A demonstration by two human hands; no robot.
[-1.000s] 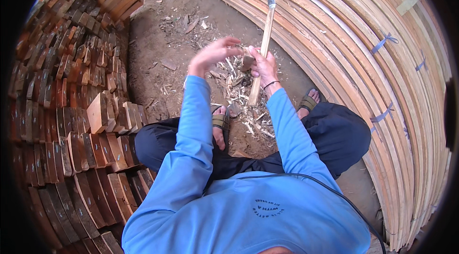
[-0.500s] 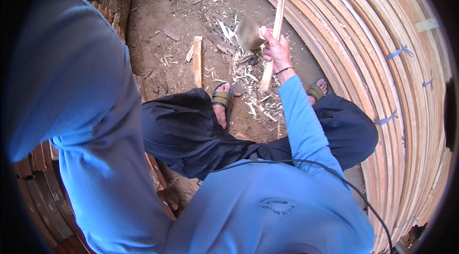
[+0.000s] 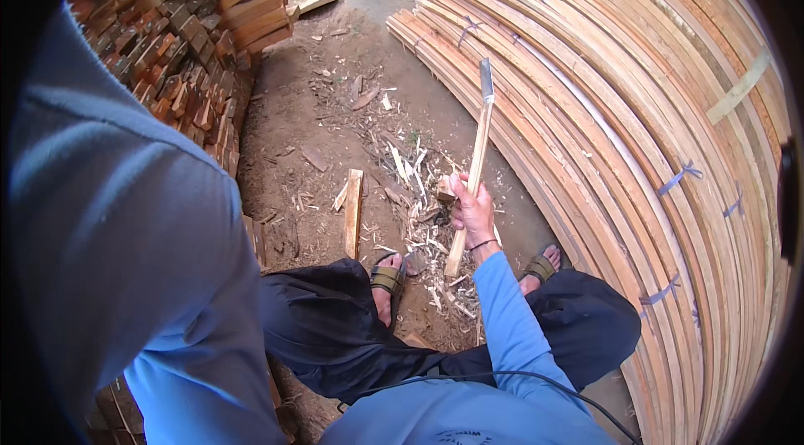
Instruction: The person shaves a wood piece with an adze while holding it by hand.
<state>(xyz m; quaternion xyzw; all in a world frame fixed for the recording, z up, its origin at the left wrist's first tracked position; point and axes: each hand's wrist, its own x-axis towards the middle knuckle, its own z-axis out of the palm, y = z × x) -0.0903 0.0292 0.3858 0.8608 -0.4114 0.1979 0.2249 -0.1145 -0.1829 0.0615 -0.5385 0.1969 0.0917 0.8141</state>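
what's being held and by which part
The right hand grips a metal-headed tool partway along its wooden handle; the left hand is out of view.

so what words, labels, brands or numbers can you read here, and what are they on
Blue shirt: small dark lettering, partly cut off at the lower edge; wording not copied here.
Wooden-handled tool: none that I can make out.
Stacked wood at left: any marks are too small to read.
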